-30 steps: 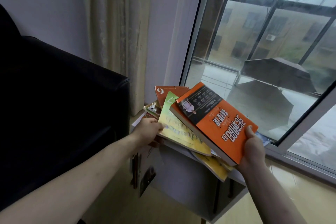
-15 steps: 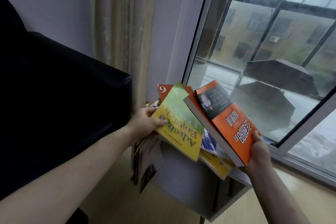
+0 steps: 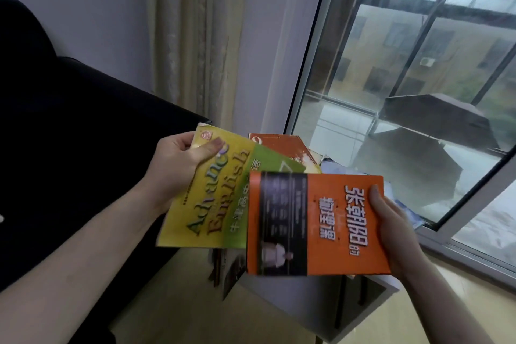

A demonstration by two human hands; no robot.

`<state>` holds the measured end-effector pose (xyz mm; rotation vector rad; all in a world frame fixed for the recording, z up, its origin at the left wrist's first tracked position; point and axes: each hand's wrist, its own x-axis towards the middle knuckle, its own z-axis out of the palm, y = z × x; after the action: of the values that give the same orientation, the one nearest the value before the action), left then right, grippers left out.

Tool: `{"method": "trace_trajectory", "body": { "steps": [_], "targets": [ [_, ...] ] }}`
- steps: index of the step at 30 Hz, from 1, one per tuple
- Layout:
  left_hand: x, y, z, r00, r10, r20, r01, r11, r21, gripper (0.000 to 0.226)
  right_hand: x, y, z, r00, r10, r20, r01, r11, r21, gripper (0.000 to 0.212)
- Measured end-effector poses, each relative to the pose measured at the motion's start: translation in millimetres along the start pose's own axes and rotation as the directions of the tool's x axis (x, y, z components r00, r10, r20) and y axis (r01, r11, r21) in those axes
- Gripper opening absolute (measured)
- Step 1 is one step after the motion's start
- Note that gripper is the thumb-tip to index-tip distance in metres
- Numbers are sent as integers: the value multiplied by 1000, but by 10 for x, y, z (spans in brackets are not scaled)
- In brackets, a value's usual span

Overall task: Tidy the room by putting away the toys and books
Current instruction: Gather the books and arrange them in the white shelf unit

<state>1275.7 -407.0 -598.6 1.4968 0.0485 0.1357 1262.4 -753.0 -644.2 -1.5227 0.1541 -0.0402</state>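
My left hand (image 3: 178,165) grips the top corner of a yellow-green English textbook (image 3: 212,198), thumb on its cover. My right hand (image 3: 391,229) holds the right edge of an orange book (image 3: 315,223) with white Chinese lettering, thumb on top. Both books are lifted toward me, the orange one overlapping the yellow-green one. Behind them another orange book (image 3: 282,145) and some papers lie on a white side table (image 3: 282,301), mostly hidden.
A black sofa (image 3: 69,134) fills the left. Beige curtains (image 3: 192,36) hang in the corner. A large window (image 3: 418,78) with a white frame runs along the right. More books (image 3: 226,271) lean against the table's side on the wooden floor (image 3: 195,315).
Both hands have lifted their books off the pile and drawn them toward me. The yellow-green book and the orange book have turned to face up, side by side.
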Motion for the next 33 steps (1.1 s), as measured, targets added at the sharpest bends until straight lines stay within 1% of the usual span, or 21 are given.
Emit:
{"method": "trace_trajectory", "body": {
  "steps": [1,2,3,5,6,7,9,12,15,17,19,21,22,24,26,28,30,32,33],
  "targets": [
    [-26,24,-45,999,-13,30,12,1000,27,20,-47,-35,40,998,-32,50,35,997,-62,78],
    [-51,46,-80,997,-27,66,23,998,66,21,-96,-74,82,992,-58,110,71,990,-120,81],
    [-69,59,-114,993,-44,109,32,993,110,21,-139,-105,129,980,-91,175,119,981,-156,74],
    [-89,37,-168,976,-95,195,61,982,176,20,-202,-127,245,935,-157,317,232,948,-217,43],
    [-89,5,-175,962,-131,238,81,975,209,21,-222,-126,297,909,-178,377,288,922,-259,33],
    [-99,-44,-193,944,-174,281,103,963,250,22,-230,-94,339,883,-188,430,333,897,-291,31],
    [-113,-153,-173,889,-266,372,143,935,326,23,-240,-47,405,842,-183,507,381,868,-319,38],
    [-148,-306,-84,801,-374,468,206,905,371,23,-236,18,487,809,-109,578,349,880,-322,44],
    [-161,-419,5,740,-411,532,257,904,341,29,-254,62,576,751,37,659,282,884,-371,49],
    [-154,-470,32,727,-407,553,252,907,337,32,-284,54,634,710,133,691,251,870,-425,43],
    [-130,-497,21,697,-415,585,234,903,361,35,-320,31,672,682,172,711,257,853,-454,35],
    [-88,-505,-69,638,-439,633,207,889,408,40,-341,26,683,700,139,700,285,844,-453,33],
    [-60,-505,-120,604,-460,650,179,874,452,42,-350,34,661,725,111,680,286,850,-443,34],
    [-13,-503,-275,572,-508,644,121,829,546,40,-334,61,605,783,49,620,261,879,-398,38],
    [16,-529,-382,573,-526,629,95,804,586,37,-315,59,513,835,-21,551,237,916,-324,30],
    [25,-594,-424,601,-498,625,116,828,549,35,-293,45,442,876,-54,480,216,933,-288,21],
    [21,-662,-389,664,-428,613,148,879,454,31,-270,45,389,897,-51,438,199,934,-298,25],
    [0,-699,-327,735,-349,581,162,923,349,29,-259,71,375,903,-42,428,182,938,-294,27],
    [-3,-694,-286,767,-317,557,160,936,313,29,-254,84,364,902,-64,427,202,936,-287,26]
  ]
}}
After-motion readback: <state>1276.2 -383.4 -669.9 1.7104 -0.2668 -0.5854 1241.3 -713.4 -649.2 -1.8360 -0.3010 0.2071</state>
